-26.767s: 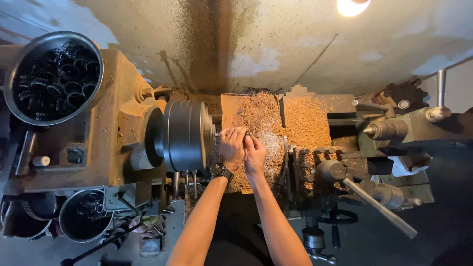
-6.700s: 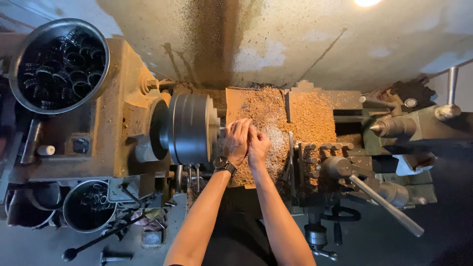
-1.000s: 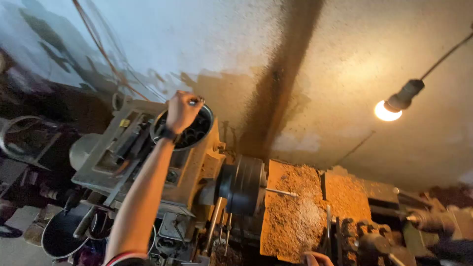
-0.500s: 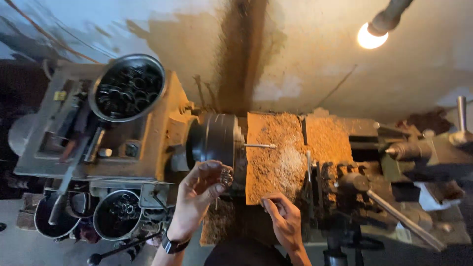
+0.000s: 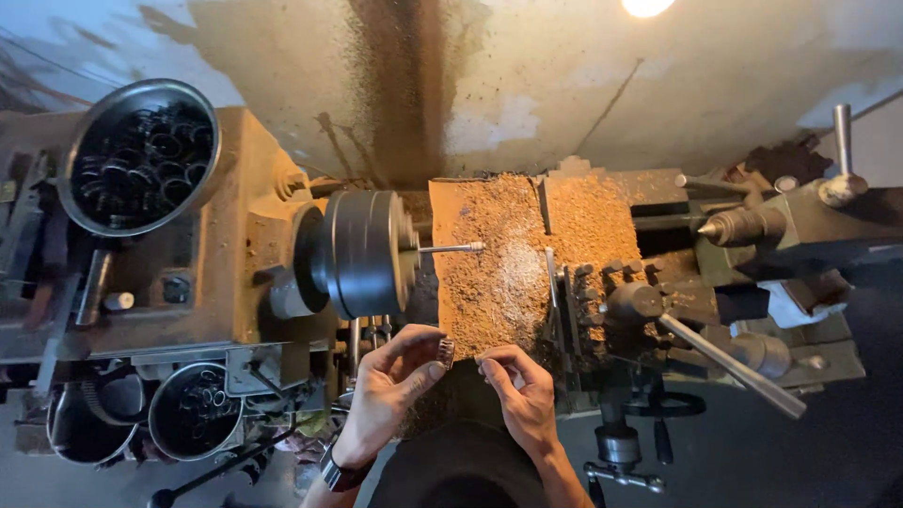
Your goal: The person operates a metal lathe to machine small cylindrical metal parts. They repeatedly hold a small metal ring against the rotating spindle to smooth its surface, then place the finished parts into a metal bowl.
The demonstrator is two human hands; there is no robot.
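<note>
While we look down from the head camera, the left hand (image 5: pixel 390 390) pinches a small ring-shaped metal part (image 5: pixel 445 352) between thumb and fingertips, just below the lathe chuck (image 5: pixel 362 252), probably to keep it near the thin rod (image 5: pixel 451 248) standing out of that chuck. The right hand (image 5: pixel 517 390), fingers curled and apparently empty, nearly touches the part. It looks dull, ribbed and brownish.
</note>
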